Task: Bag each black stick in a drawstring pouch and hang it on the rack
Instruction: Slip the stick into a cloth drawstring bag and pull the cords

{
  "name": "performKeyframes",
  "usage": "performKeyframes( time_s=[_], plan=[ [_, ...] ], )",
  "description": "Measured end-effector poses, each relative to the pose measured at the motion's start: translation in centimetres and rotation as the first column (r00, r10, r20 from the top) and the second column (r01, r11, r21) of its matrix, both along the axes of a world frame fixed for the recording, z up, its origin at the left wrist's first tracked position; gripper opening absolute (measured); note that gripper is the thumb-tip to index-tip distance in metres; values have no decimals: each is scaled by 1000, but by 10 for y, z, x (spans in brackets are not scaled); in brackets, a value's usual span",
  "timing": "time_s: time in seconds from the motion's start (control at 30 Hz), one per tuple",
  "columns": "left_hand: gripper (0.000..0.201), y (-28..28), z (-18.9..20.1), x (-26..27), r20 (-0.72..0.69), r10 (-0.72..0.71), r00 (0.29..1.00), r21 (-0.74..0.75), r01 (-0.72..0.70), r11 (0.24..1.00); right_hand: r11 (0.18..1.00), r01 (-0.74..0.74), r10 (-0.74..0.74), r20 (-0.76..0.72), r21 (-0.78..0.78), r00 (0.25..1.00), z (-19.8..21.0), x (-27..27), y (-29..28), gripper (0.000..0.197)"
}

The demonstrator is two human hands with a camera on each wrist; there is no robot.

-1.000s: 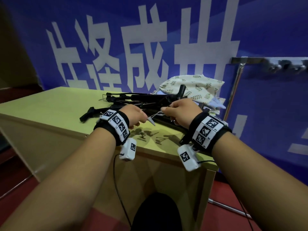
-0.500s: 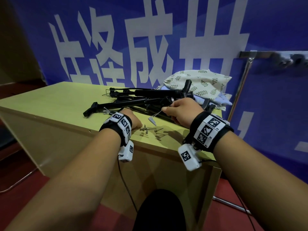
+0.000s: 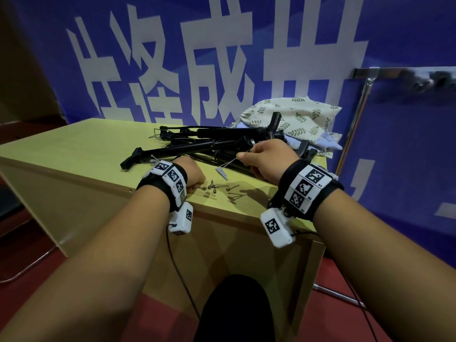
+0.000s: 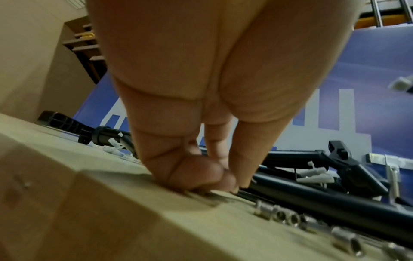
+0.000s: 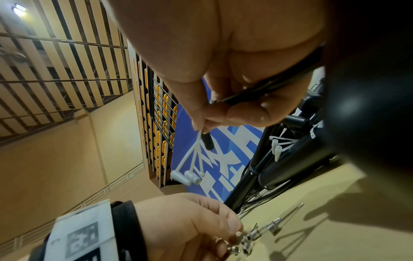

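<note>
The room light is dim and comes from above. In the head view, the hands drop soft dark shadows on the table (image 3: pixel 74 149) near its front edge. The rack (image 3: pixel 404 77) at the top right is smeared with blur, and straight lines bend toward the picture's edges. In the left wrist view, the left hand (image 4: pixel 201 106) is very close and soft, and the table's near corner is fuzzy. In the right wrist view, a lamp (image 5: pixel 19 8) glares at the top left corner, and a big dark blurry shape with a small shine fills the right side.

black sticks (image 3: pixel 192 146); leaf-print pouch (image 3: pixel 296 117)
</note>
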State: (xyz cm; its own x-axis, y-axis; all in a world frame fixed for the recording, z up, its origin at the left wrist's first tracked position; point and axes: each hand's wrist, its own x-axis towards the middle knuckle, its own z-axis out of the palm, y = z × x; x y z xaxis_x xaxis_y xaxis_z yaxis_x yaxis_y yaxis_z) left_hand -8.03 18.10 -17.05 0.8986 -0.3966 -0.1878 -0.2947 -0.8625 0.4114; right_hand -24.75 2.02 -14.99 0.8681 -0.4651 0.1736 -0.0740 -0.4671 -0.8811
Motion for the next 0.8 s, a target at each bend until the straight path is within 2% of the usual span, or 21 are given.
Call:
performKeyframes(
  time_s=[0.03,0.13,0.33,0.4,0.5,0.53,0.6,0.67,0.73,0.8],
  plan=[
    [7,1,2,-2,-30,-10,999,4,11,1000,1000,-1,1,-1,-2,1000,0,0,0,43],
    [15,5,5,-3,-80,-27,996,61,32,998,1000,-2,2,-2,2,1000,0,0,0,43],
    [12,16,5,-11,54,-240,969,206,224,953,1000,-2,2,-10,-1,1000,-1,1,-1,44],
    [17,10,4,-11,108,-262,959,271,225,936,1000,-2,2,-13,-8,1000,-1,1,0,45],
    [17,2,1,-9,63,-245,968,421,197,886,1000,-6,6,-17,-12,1000,0,-1,1,45],
    [16,-1,0,-9,80,-213,974,420,161,893,1000,-8,8,-17,-10,1000,1,-1,1,45],
    [30,-3,-2,-6,150,-165,975,385,96,918,1000,-10,10,-16,-1,1000,1,-3,2,44],
    [34,0,0,-7,172,-136,976,329,73,941,1000,-10,11,-10,6,1000,3,-5,2,43],
    [22,4,5,-12,174,-125,977,252,78,965,1000,-6,6,-1,-4,1000,4,-6,2,43],
    [13,8,8,-12,122,-115,986,66,107,992,1000,5,-5,11,-25,1000,7,-9,2,43]
  ],
)
